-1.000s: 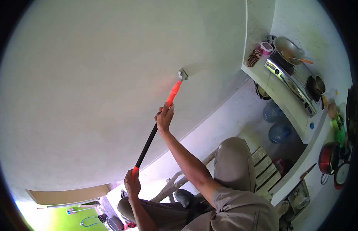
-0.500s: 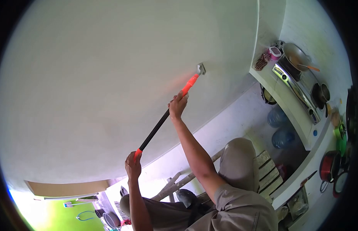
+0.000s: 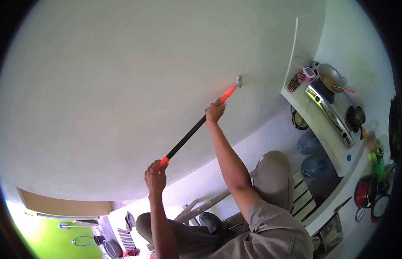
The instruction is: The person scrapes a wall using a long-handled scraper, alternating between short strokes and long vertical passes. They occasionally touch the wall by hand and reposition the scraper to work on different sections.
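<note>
A black pole (image 3: pixel 186 137) with orange end pieces slants up to the right across the pale wall (image 3: pixel 123 95). My left hand (image 3: pixel 155 177) is closed round its lower orange end. Higher up, my right hand (image 3: pixel 215 111) grips the pole just below the upper orange part. A small metal scraper head (image 3: pixel 238 81) at the pole's tip is against the wall or very close to it. The edge of its blade is too small to make out.
Below me are a wooden slatted stand (image 3: pixel 302 196) and a wooden rail (image 3: pixel 205 206). At right, a counter (image 3: pixel 313 113) holds a stove (image 3: pixel 330 115) and a wok (image 3: pixel 332 77). Blue water bottles (image 3: pixel 313 166) stand underneath. A red pot (image 3: pixel 366 191) is further right.
Both hands and the pole have moved to the right in view, and the scraper head sits further right and slightly lower. The view has also shifted a little.
</note>
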Demonstrator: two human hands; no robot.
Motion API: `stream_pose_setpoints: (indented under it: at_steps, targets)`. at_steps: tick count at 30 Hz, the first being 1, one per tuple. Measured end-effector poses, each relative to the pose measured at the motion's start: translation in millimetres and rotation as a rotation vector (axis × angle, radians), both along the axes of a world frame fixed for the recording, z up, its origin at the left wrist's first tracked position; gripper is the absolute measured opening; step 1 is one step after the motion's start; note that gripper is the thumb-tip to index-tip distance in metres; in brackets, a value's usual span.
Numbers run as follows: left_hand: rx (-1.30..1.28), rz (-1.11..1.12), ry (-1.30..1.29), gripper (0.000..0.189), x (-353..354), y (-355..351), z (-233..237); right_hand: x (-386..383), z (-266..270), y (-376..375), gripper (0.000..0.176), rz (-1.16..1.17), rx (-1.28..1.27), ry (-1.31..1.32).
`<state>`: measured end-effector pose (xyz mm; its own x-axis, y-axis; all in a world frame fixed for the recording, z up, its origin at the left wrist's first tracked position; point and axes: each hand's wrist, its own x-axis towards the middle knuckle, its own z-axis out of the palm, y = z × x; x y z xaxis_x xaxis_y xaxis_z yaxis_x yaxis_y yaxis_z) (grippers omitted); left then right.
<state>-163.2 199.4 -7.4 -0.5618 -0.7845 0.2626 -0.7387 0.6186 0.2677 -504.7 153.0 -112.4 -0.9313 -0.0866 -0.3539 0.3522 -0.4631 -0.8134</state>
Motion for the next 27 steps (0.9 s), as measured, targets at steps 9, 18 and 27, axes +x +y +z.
stream_pose_setpoints:
  at_steps: [9, 18, 27]
  targets:
    - [0.290, 0.092, -0.063, 0.032, 31.5, -11.3, 9.2, 45.7, 4.9, -1.9, 0.029, 0.109, -0.109, 0.025]
    - [0.177, -0.101, 0.047, 0.028, -55.4, -5.4, -20.7, -69.6, -16.9, 25.6, 0.032, 0.051, 0.057, 0.038]
    - [0.380, -0.067, -0.120, 0.033, -81.0, 21.8, -14.7, -93.4, -46.6, 43.0, 0.029, 0.071, -0.030, 0.028]
